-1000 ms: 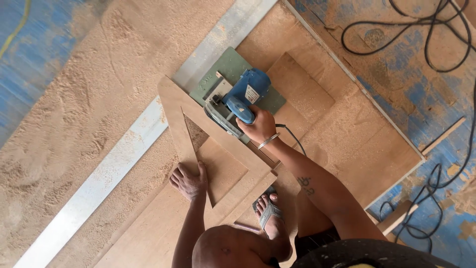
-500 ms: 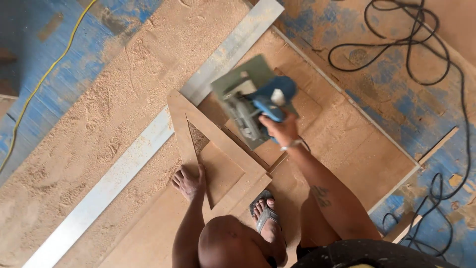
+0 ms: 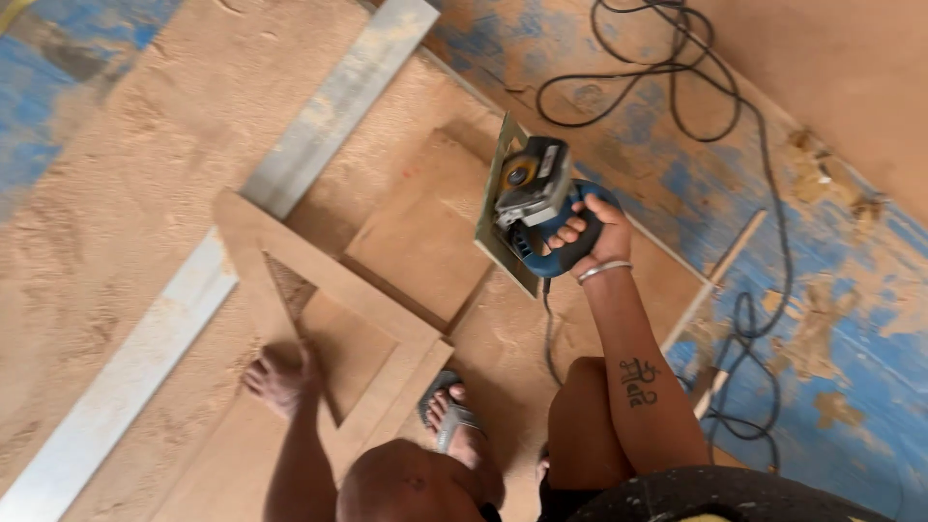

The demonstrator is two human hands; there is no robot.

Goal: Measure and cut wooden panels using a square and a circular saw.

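Observation:
My right hand (image 3: 592, 238) grips the handle of a blue circular saw (image 3: 537, 207). The saw is lifted off the boards and tipped on its side, its flat base plate facing left. My left hand (image 3: 277, 379) lies flat, fingers spread, on a triangular frame cut from brown board (image 3: 340, 290). This frame rests on a larger sheet of the same board (image 3: 425, 232), dusted with sawdust. A silver bangle sits on my right wrist.
A long metal straightedge (image 3: 319, 126) runs diagonally under the frame's far corner. Black power cable (image 3: 677, 77) loops over the blue floor at the right. A thin wooden strip (image 3: 717, 278) lies by the sheet's right edge. My sandalled foot (image 3: 450, 418) stands on the board.
The saw has come up off the triangular frame, swung to the right and tipped onto its side. My left hand has stayed pressed on the frame.

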